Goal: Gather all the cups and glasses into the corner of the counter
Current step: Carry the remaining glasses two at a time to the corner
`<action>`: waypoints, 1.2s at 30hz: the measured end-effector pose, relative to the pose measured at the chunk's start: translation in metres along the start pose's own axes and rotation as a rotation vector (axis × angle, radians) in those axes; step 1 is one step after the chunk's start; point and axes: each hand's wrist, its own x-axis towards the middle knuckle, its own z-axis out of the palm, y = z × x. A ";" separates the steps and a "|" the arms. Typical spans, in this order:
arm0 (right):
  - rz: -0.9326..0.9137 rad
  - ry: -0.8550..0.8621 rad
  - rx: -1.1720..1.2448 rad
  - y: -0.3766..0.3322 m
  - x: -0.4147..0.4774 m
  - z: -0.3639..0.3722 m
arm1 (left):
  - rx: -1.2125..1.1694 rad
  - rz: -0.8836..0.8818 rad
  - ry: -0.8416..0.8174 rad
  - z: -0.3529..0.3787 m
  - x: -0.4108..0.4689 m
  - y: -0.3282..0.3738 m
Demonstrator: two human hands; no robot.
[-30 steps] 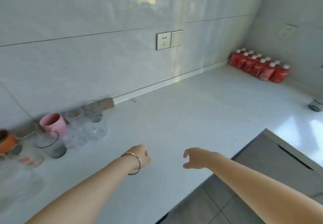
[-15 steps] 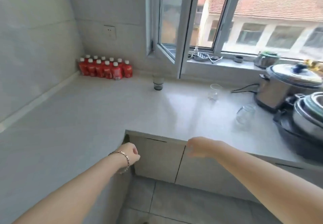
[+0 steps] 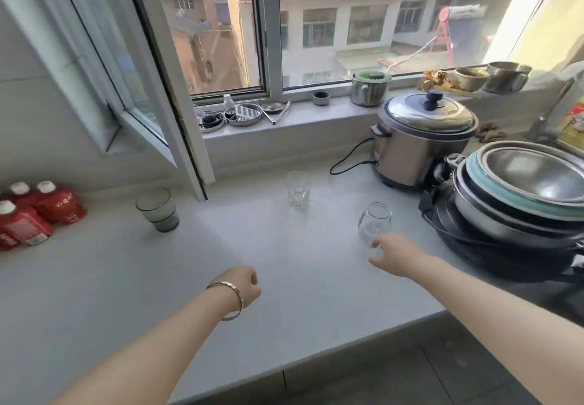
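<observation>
Head view. Counter (image 3: 132, 281): smooth, matte pale grey, runs under the window.

Three glasses on it, all upright:
- Smoky grey tumbler (image 3: 157, 209), thick-walled, ribbed lower half, left-centre near open window frame, just right of red bottles (image 3: 34, 212) (white caps, printed red wrap).
- Clear straight tumbler (image 3: 298, 189), heavy base, centre, near back wall.
- Round clear glass (image 3: 374, 223), bulbous w/ narrower mouth, right of centre, near stacked steel bowls (image 3: 521, 193).

R hand (image 3: 390, 252) reaches to base of round glass; fingertips touch or nearly touch its lower edge. Fingers part-curled; cannot tell if gripping yet.

L hand (image 3: 245, 284) hovers over bare counter, loosely fisted, holding nothing; thin metal bracelet (image 3: 232, 297) at wrist.

Rice cooker (image 3: 420, 145): brushed steel, domed lid, black knob, black cord trailing left. Sill holds small steel dishes, tongs, lidded pot (image 3: 370, 88).
</observation>
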 end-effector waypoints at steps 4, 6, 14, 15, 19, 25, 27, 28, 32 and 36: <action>0.118 0.145 0.107 0.019 0.056 -0.013 | -0.011 0.044 -0.046 -0.011 0.052 0.029; 0.140 0.161 0.141 0.025 0.084 -0.017 | -0.018 0.043 -0.062 -0.012 0.075 0.039; 0.152 0.022 0.250 0.052 0.161 -0.003 | -0.160 -0.099 -0.051 -0.008 0.138 0.071; 0.136 0.030 0.261 0.055 0.165 -0.002 | -0.186 -0.126 -0.046 -0.009 0.143 0.076; 0.040 0.034 0.293 0.056 0.190 -0.017 | -0.303 -0.214 0.020 -0.014 0.168 0.102; -0.118 0.083 0.401 0.032 0.236 -0.053 | -0.449 -0.280 0.273 -0.043 0.235 0.139; -0.156 0.101 0.412 0.025 0.250 -0.060 | -0.504 -0.298 0.259 -0.049 0.260 0.149; -0.172 0.104 0.417 0.022 0.256 -0.062 | -0.520 -0.316 0.236 -0.049 0.271 0.153; -0.210 0.075 0.404 0.016 0.275 -0.064 | -0.619 -0.388 0.260 -0.035 0.300 0.158; -0.235 0.031 0.354 0.013 0.282 -0.060 | -0.730 -0.369 0.410 -0.027 0.296 0.153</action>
